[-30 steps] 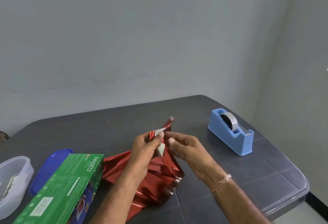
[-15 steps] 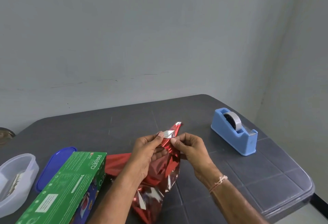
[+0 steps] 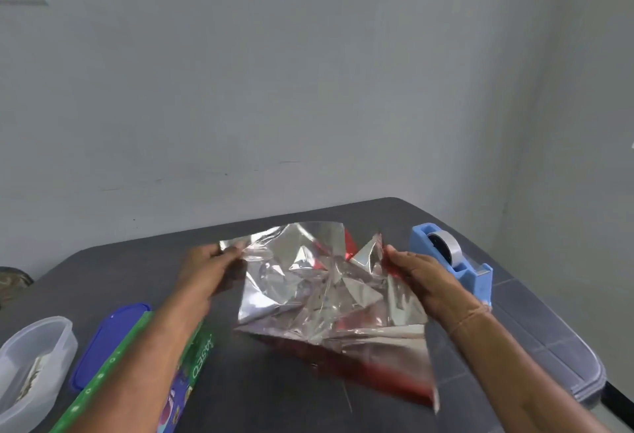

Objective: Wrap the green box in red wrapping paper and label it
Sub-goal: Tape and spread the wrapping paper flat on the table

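The crumpled wrapping paper (image 3: pixel 322 292) is spread above the dark table (image 3: pixel 281 395), its silver inner side up and its red side showing along the near edge. My left hand (image 3: pixel 209 271) pinches the paper's far left corner. My right hand (image 3: pixel 418 278) pinches its right edge. The green box (image 3: pixel 137 374) lies at the lower left, partly hidden under my left forearm.
A blue tape dispenser (image 3: pixel 456 261) stands just right of my right hand. A blue lid (image 3: pixel 103 343) and a clear plastic container (image 3: pixel 31 364) sit left of the green box. The table's right edge runs close behind my right forearm. A grey wall rises behind.
My hands have moved apart and pulled the bunched red paper open into a wide sheet with the silver side up. The view has shifted closer.
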A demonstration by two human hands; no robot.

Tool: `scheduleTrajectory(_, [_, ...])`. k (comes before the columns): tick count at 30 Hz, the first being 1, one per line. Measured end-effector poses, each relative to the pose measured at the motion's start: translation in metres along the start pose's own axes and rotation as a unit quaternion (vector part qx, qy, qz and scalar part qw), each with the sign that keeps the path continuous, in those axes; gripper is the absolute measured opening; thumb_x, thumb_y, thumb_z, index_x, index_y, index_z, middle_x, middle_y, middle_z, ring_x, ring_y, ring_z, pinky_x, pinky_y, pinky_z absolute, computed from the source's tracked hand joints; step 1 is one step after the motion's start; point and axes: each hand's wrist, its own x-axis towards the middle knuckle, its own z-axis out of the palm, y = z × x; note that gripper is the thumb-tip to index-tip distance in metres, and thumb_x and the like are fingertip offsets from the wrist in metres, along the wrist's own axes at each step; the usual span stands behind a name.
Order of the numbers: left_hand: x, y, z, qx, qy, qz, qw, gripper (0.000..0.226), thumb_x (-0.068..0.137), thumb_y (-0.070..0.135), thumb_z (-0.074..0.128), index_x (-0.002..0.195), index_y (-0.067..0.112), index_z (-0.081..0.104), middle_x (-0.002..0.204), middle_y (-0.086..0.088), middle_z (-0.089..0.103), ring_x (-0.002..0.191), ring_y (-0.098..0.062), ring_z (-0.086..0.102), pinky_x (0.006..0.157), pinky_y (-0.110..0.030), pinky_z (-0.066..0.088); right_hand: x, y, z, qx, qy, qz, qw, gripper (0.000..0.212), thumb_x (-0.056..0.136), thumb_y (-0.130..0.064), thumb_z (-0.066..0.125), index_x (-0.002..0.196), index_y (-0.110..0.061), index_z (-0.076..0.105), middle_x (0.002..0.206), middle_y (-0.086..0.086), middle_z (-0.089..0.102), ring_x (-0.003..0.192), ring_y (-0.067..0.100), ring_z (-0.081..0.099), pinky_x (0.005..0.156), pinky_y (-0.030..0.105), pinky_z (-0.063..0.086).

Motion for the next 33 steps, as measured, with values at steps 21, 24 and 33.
scheduleTrajectory(21, [-0.011, -0.049, 0.026, 0.392, 0.058, 0.273, 0.877, 0.074, 0.084, 0.077, 0.049, 0.136, 0.025, 0.057, 0.142, -0.006, 0.052, 0.133, -0.029, 0.048, 0.103, -0.049, 0.047, 0.015, -0.023, -0.028, -0.139, 0.031, -0.095, 0.985, 0.017, 0.102, -0.010, 0.058, 0.099, 0.005, 0.067, 0.078, 0.014, 0.067, 0.057, 0.013, 0.067, 0.050, 0.015, 0.051])
scheduleTrajectory(24, [-0.024, -0.077, 0.033, 0.431, -0.023, 0.331, 0.839, 0.074, 0.090, 0.080, 0.040, 0.145, 0.032, 0.052, 0.158, -0.001, 0.043, 0.149, -0.027, 0.035, 0.114, -0.052, 0.037, 0.015, -0.019, -0.026, -0.130, 0.039, -0.080, 0.988, 0.020, 0.102, -0.014, 0.060, 0.104, 0.004, 0.069, 0.089, 0.017, 0.069, 0.072, 0.020, 0.066, 0.060, 0.021, 0.053])
scheduleTrajectory(33, [-0.047, -0.101, 0.039, 0.437, -0.240, 0.277, 0.821, 0.070, 0.079, 0.094, 0.039, 0.095, 0.034, 0.071, 0.105, 0.020, 0.069, 0.106, 0.000, 0.061, 0.096, -0.032, 0.048, 0.033, -0.007, -0.031, -0.152, 0.075, -0.007, 0.985, 0.030, 0.097, -0.021, 0.070, 0.112, 0.006, 0.072, 0.092, 0.019, 0.073, 0.080, 0.027, 0.068, 0.070, 0.031, 0.059])
